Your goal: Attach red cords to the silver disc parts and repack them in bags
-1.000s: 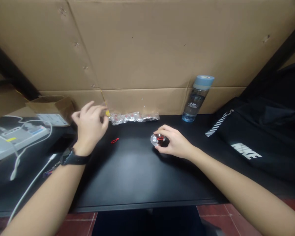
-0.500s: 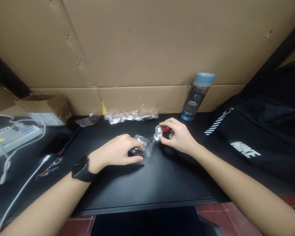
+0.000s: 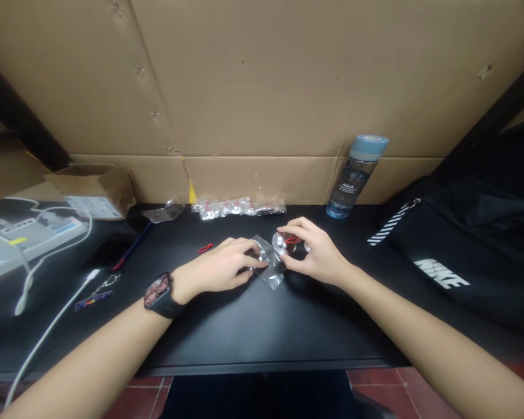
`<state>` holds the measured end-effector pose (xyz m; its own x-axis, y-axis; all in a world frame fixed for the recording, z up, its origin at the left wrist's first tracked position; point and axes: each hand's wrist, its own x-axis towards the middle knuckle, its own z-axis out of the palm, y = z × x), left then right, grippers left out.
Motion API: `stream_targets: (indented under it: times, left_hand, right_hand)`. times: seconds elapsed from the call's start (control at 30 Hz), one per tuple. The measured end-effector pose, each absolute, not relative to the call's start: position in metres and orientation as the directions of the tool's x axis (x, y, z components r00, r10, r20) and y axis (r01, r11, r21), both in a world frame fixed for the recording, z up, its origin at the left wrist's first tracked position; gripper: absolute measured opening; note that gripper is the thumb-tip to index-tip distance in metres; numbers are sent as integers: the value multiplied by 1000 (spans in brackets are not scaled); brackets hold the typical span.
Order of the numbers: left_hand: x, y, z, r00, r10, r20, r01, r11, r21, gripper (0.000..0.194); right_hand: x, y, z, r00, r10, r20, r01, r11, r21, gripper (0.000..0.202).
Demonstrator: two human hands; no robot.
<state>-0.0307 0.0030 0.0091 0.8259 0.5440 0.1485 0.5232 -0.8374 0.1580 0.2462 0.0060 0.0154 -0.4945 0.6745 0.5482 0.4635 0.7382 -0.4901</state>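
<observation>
My right hand (image 3: 317,253) pinches a shiny, domed silver finger cymbal (image 3: 282,243) with a red cord loop (image 3: 292,240) between thumb and fingers. Another small silvery round piece (image 3: 307,247) shows partly behind these fingers. A clear plastic bag (image 3: 273,273) lies against the cymbal's near left side; whether the cymbal's edge is inside it I cannot tell. My left hand (image 3: 225,265) has its fingertips on the bag's left edge, palm down and fingers bent. On the tabletop left of that hand lies a loose red cord loop (image 3: 205,248).
Several clear packets (image 3: 227,208) line the cardboard back wall (image 3: 288,87). A water bottle (image 3: 351,183) stands back right, beside a black bag (image 3: 454,244). At left are a cardboard box (image 3: 100,192), white power strip (image 3: 35,238), dark phone (image 3: 107,253), keyring (image 3: 98,291) and white cable (image 3: 48,331).
The view has shifted slightly. My left hand shows more of the plastic bag, which now lies beside the cymbal. A red cord loop has come into view left of that hand.
</observation>
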Motion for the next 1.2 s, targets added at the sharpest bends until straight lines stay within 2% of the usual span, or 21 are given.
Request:
stream_targets:
  times: [0.17,0.3,0.4,0.47,0.67,0.83,1.2]
  left_hand:
    - [-32,1,13,814,570,109,539,-812,221,19]
    - [-34,2,17,822,562,97,523,-811,264,24]
    - [-34,3,16,816,566,122,524,-811,260,21]
    - [-33,3,14,806,574,140,533,-809,249,27]
    - [-34,3,8,800,583,141,558,-809,184,49]
    - [-35,4,5,793,595,128,577,-802,156,50]
    - [-35,4,5,795,594,121,569,-800,190,50]
  right_hand:
    - [245,6,8,-632,652,419,457,750,-478,47]
    - [243,4,8,-712,633,304,458,747,-482,43]
    - [242,2,10,-733,632,250,471,738,-484,43]
    - [242,2,11,-739,633,230,476,733,-486,44]
    - [246,3,15,-731,655,190,507,708,-492,40]
    - [250,4,20,-747,645,160,502,706,-500,29]
    - [241,0,13,-756,614,227,471,751,-463,26]
